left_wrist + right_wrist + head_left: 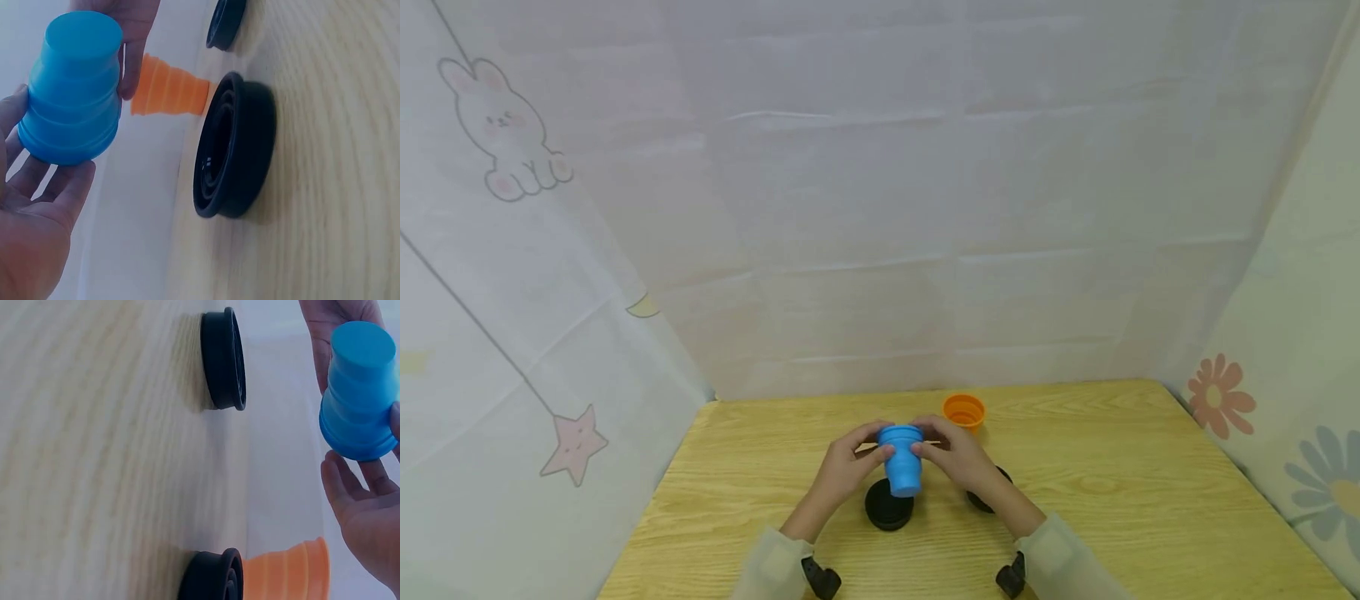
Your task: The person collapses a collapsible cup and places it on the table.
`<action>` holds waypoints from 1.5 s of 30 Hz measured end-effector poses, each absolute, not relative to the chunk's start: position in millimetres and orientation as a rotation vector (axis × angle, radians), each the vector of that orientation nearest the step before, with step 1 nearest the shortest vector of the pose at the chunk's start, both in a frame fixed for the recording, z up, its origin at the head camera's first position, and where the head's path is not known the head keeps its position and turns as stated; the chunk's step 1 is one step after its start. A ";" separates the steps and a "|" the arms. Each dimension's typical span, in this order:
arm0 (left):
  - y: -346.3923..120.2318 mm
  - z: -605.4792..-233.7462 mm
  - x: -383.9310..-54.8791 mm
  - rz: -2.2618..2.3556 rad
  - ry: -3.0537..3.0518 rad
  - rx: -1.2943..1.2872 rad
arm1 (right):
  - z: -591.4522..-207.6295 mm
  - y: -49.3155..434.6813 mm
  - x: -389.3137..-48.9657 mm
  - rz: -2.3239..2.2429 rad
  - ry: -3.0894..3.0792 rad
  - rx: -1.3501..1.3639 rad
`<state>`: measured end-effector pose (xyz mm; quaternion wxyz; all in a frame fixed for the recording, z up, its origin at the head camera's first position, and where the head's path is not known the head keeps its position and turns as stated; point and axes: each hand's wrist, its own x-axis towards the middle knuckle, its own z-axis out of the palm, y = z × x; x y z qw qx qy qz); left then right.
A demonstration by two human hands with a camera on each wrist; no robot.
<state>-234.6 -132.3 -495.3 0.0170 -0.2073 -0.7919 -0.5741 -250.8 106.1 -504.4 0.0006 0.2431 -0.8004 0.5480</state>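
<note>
Both hands hold a blue ribbed collapsible cup (pixel 903 467) above the table, fully extended, its wide rim away from the person and its narrow base toward them. My left hand (pixel 848 467) grips its left side, thumb on the wall and fingers at the rim. On the other side my right hand (pixel 957 454) pinches it the same way. The smooth round base (pixel 84 34) of the cup shows in both wrist views. Below the cup lies a black round ringed piece (pixel 889 510), low and flat.
An orange ribbed cup (pixel 964 410) stands upright behind the right hand. A second black round piece (pixel 223 359) lies on the wooden table (pixel 1150 500), partly hidden by the right forearm in the head view. Printed cloth (pixel 925 208) hangs along the back and sides.
</note>
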 end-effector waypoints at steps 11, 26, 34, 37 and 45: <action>-121.6 -494.1 -211.2 -1.825 -2.515 -0.588 | -505.1 120.0 -226.7 1.840 -2.538 0.784; -111.7 -497.9 -186.1 -1.745 -2.578 -0.653 | -508.3 123.9 -191.6 1.826 -2.583 0.697; -106.3 -505.2 -178.3 -1.762 -2.501 -0.724 | -513.1 125.5 -176.6 1.853 -2.501 0.710; -104.5 -508.0 -176.9 -1.781 -2.474 -0.744 | -516.4 127.0 -173.1 1.835 -2.471 0.723; -106.7 -507.2 -176.7 -1.919 -2.470 -0.820 | -516.3 129.7 -169.3 1.537 -2.418 0.745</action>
